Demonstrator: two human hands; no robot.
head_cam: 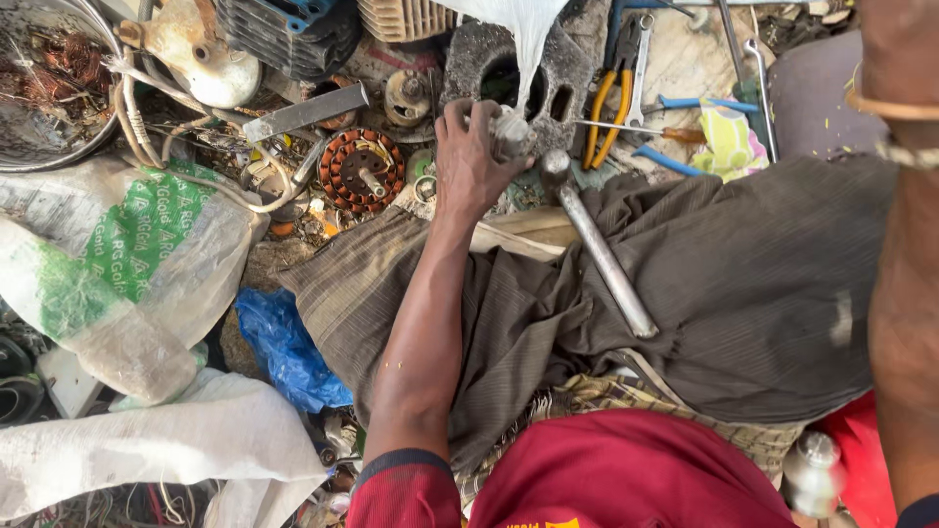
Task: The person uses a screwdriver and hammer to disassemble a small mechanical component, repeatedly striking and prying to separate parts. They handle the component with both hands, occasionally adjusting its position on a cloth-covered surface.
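My left hand reaches forward over my lap and is closed around a small grey metal part. The part sits at the lower end of a white plastic bag that hangs down from above. Just right of that hand, a hammer with a long metal handle lies on the brown cloth across my legs. My right forearm runs up the right edge, with a band at the wrist. Only a cropped part of my right hand shows at the top corner, so its fingers cannot be seen.
A copper-wound motor stator lies left of the hand, and a concrete block sits behind it. Yellow-handled pliers, a screwdriver and wrenches lie ahead. Woven sacks, blue plastic and a bowl of copper wire crowd the left.
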